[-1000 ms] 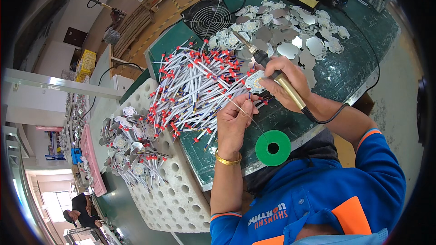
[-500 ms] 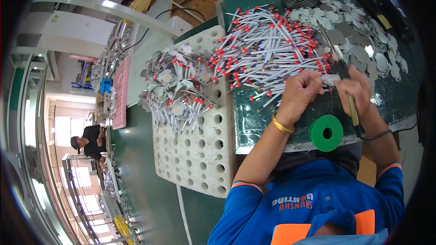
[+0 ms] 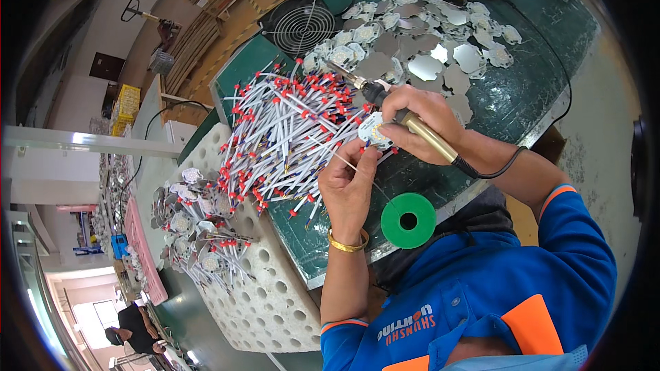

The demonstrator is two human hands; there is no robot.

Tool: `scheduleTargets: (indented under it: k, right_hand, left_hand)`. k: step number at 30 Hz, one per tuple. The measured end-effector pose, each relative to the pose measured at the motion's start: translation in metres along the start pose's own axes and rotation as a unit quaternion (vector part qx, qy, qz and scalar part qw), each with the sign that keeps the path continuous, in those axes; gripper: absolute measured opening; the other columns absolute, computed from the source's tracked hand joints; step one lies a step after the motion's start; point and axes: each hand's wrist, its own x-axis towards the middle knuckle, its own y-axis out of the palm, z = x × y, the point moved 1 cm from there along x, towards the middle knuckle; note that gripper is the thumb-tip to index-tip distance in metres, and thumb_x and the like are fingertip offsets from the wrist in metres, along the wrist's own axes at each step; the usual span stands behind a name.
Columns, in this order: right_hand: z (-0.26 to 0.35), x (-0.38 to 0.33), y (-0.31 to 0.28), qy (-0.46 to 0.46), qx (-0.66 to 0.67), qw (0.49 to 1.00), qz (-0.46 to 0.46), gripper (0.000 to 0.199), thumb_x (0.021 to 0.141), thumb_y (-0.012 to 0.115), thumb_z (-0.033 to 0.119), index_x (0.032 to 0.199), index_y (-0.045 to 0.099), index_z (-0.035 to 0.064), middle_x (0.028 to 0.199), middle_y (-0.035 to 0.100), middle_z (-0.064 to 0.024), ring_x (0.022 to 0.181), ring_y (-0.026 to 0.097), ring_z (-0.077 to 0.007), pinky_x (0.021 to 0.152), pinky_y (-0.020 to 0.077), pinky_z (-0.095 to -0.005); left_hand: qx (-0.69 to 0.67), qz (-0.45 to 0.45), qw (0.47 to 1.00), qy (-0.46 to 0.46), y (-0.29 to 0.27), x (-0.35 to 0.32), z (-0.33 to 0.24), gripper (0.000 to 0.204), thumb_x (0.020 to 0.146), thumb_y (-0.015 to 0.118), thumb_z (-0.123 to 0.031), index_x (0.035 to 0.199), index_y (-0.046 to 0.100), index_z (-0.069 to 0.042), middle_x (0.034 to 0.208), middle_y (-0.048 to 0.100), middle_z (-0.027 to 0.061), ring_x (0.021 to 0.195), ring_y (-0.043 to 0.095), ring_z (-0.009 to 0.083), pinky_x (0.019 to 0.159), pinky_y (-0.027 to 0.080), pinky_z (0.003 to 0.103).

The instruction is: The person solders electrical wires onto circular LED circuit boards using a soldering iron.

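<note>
So here's my setup: green table [image 3: 481,103] running from near left up to the far right, with a white perforated tray [image 3: 275,288] sitting at its near-left end. Biggest heap on the table is the pile of white wires with red tips [image 3: 289,130], spread across the left half, some spilling toward me. Far side of that there's a scatter of silvery plates and small round LED boards [image 3: 426,48], and a black fan with a wire grille [image 3: 300,24] at the far left corner. On the tray there's another bunch of boards with wires attached [image 3: 196,227].

A green spool [image 3: 408,220] lies flat on the table right near me, just right of my left wrist.

My right hand [image 3: 419,124] is wrapped around the soldering iron [image 3: 412,124], fingers curled shut on the yellowish handle, the tip pointing far-left over the wire pile and its black cord trailing off along my forearm. My left hand [image 3: 347,182] is just below it, thumb and fingertips pinched together on a thin strand of wire [image 3: 337,154] that runs up and left from my fingers. Between the two hands is a small white LED board [image 3: 375,130], touching my right fingers, sitting at the right edge of the wire pile.

Gold bangle [image 3: 347,242] on my left wrist.
</note>
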Motion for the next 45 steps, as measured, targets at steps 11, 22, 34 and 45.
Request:
scheduleTargets:
  k: [11, 22, 34, 45]
  right_hand:
    - [0.003, 0.002, -0.004, 0.004, 0.002, 1.0, 0.026, 0.024, 0.07, 0.063, 0.0, 0.088, 0.049, 0.0061, 0.077, 0.054, -0.0074, 0.064, 0.055, -0.0242, 0.059, 0.0436, -0.031]
    - [0.0, 0.003, -0.006, -0.014, 0.001, 0.999, 0.036, 0.025, 0.07, 0.063, -0.001, 0.088, 0.048, 0.0067, 0.077, 0.055, -0.0068, 0.064, 0.055, -0.0232, 0.058, 0.044, -0.0307]
    - [0.014, -0.001, -0.015, -0.017, 0.076, 0.995, -0.065, 0.018, 0.075, 0.064, 0.005, 0.09, 0.053, 0.0025, 0.082, 0.057, -0.0092, 0.071, 0.057, -0.0149, 0.065, 0.046, -0.028]
    - [0.072, 0.004, -0.035, -0.134, 0.026, 0.99, 0.041, 0.038, 0.089, 0.047, 0.044, 0.087, 0.055, 0.0064, 0.068, 0.058, -0.0041, 0.06, 0.043, -0.0182, 0.076, 0.0334, -0.0423]
  left_hand:
    - [0.016, -0.004, 1.0, 0.004, 0.0, 0.0, -0.004, 0.013, 0.083, 0.063, -0.008, 0.093, 0.064, -0.001, 0.066, 0.053, -0.0053, 0.058, 0.041, 0.0014, 0.051, 0.032, 0.016]
    - [0.014, -0.018, 1.0, -0.018, 0.002, -0.003, -0.005, 0.012, 0.083, 0.063, -0.008, 0.091, 0.065, 0.001, 0.065, 0.052, -0.006, 0.056, 0.039, 0.0008, 0.05, 0.029, 0.016]
    - [-0.147, -0.144, 0.979, 0.015, -0.002, -0.003, -0.036, 0.009, 0.082, 0.06, -0.005, 0.088, 0.062, 0.001, 0.063, 0.051, -0.0041, 0.05, 0.036, 0.0015, 0.045, 0.027, 0.016]
    - [-0.201, -0.212, 0.954, 0.073, 0.003, 0.003, -0.06, 0.012, 0.081, 0.063, -0.009, 0.089, 0.061, 0.0, 0.059, 0.048, -0.0047, 0.048, 0.036, 0.0015, 0.044, 0.026, 0.016]
